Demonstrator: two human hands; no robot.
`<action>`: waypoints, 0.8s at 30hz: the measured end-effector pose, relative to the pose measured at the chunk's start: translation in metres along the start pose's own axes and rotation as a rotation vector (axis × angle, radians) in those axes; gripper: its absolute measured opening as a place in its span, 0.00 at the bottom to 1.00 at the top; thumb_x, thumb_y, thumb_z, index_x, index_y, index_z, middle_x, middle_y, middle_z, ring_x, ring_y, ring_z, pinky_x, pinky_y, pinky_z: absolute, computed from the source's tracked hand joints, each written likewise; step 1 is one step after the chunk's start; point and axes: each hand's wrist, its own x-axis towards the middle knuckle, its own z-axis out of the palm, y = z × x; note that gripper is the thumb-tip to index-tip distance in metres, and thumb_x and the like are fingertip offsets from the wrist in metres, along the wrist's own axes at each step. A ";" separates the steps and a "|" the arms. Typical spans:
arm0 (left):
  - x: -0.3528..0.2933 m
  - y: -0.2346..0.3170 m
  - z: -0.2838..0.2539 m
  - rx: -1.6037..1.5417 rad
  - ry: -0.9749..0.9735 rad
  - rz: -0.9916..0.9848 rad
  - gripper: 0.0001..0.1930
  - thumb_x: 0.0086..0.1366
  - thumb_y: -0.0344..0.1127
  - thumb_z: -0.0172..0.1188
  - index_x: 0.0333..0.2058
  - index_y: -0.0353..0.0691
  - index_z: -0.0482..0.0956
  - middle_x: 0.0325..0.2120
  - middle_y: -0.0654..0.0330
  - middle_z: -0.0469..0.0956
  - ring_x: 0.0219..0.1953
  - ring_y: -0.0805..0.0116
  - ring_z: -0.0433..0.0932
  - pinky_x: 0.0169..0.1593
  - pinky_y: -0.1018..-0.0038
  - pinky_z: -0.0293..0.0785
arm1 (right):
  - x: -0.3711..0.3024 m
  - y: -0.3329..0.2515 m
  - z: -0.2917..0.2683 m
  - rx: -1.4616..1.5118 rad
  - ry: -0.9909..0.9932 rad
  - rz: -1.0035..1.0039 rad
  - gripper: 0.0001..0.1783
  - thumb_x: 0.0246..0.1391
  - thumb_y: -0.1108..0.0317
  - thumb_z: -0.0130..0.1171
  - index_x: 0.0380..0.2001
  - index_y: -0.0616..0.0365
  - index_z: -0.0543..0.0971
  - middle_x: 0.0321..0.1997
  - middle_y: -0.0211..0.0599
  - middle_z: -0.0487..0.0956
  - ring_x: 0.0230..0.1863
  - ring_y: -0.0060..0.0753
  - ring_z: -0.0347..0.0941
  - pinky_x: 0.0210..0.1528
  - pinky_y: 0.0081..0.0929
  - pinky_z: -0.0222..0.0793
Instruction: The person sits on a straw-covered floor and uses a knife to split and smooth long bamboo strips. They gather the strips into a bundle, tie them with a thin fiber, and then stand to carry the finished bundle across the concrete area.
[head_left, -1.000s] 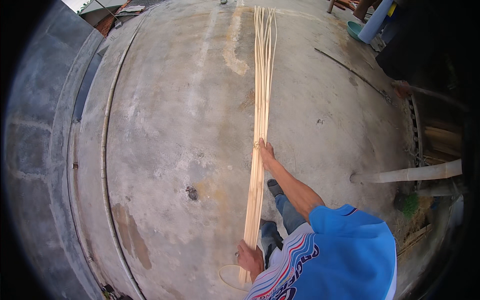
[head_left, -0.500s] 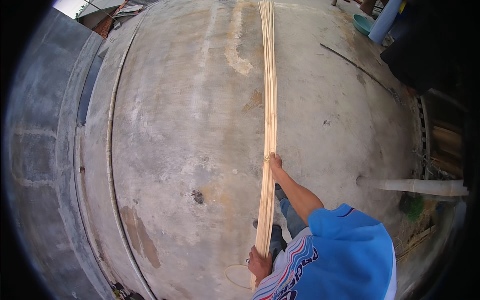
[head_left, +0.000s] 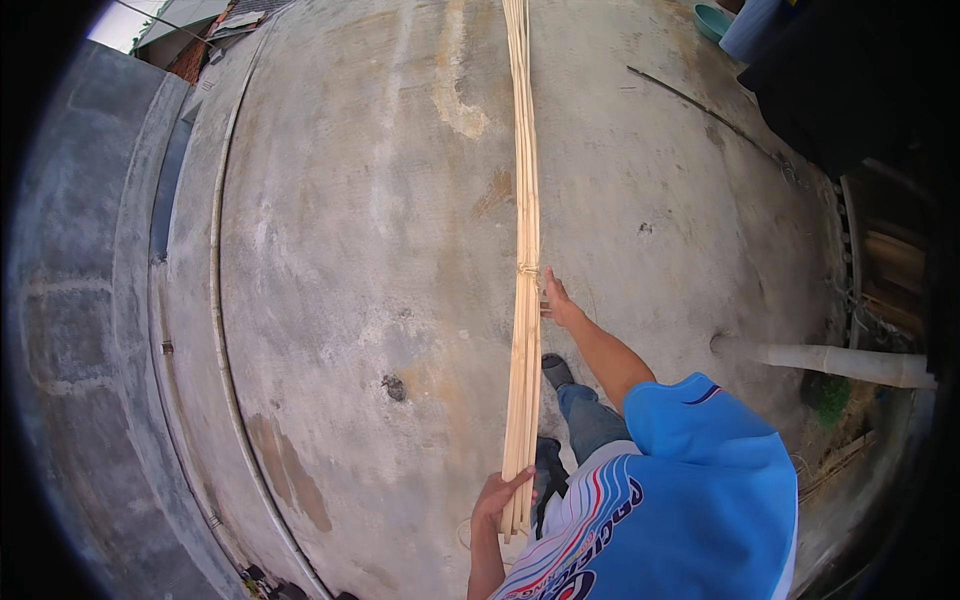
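A long bundle of pale bamboo strips [head_left: 525, 190] runs from the top edge down to my body. A twisted tie [head_left: 528, 269] binds it partway along. My left hand [head_left: 503, 495] is closed around the near end, thumb lying across the strips. Just below the tie, my right hand [head_left: 558, 300] is at the bundle's right side, its fingers apart and stretched toward the strips. Some of these fingers seem to reach beneath the bundle, where they are hidden. A thin pale loop [head_left: 464, 532] shows beside my left wrist.
Stained concrete floor [head_left: 330, 250] spreads around me. A long thin pole [head_left: 216, 260] lies along the wall [head_left: 70, 250] at left. At right are a dark rod [head_left: 700, 107] and a thick pale pole [head_left: 830, 362]; a green basin [head_left: 711, 22] stands far right.
The bundle has slid away from me, its tie now farther off and its near end exposed. My right hand has loosened its grip and moved farther out. My left hand has shifted to the bundle's left side.
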 end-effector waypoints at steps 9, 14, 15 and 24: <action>0.119 0.019 -0.020 -0.002 0.065 0.168 0.33 0.70 0.62 0.55 0.47 0.31 0.78 0.33 0.52 0.82 0.28 0.64 0.82 0.31 0.67 0.80 | -0.204 0.158 -0.038 -0.015 -0.672 0.471 0.56 0.58 0.19 0.34 0.75 0.50 0.52 0.73 0.51 0.62 0.72 0.53 0.60 0.72 0.54 0.56; 0.138 -0.001 -0.014 -0.056 -0.028 0.239 0.36 0.74 0.64 0.45 0.55 0.31 0.76 0.48 0.45 0.79 0.47 0.57 0.81 0.50 0.63 0.77 | -0.280 0.196 0.008 0.089 -0.371 0.231 0.40 0.62 0.32 0.52 0.63 0.52 0.65 0.61 0.45 0.73 0.60 0.41 0.74 0.61 0.48 0.73; 0.137 -0.004 -0.014 -0.076 -0.069 0.219 0.35 0.74 0.63 0.44 0.57 0.31 0.74 0.50 0.44 0.79 0.51 0.55 0.79 0.54 0.63 0.74 | -0.274 0.204 0.010 0.065 -0.355 0.238 0.40 0.61 0.34 0.55 0.63 0.53 0.67 0.57 0.43 0.75 0.57 0.40 0.75 0.56 0.45 0.74; 0.104 -0.120 -0.094 0.099 0.038 0.566 0.33 0.75 0.58 0.48 0.63 0.33 0.68 0.54 0.46 0.79 0.53 0.56 0.80 0.57 0.62 0.73 | -0.280 0.193 -0.010 -0.158 0.029 -0.291 0.26 0.59 0.50 0.65 0.45 0.66 0.79 0.33 0.39 0.82 0.34 0.32 0.81 0.35 0.33 0.75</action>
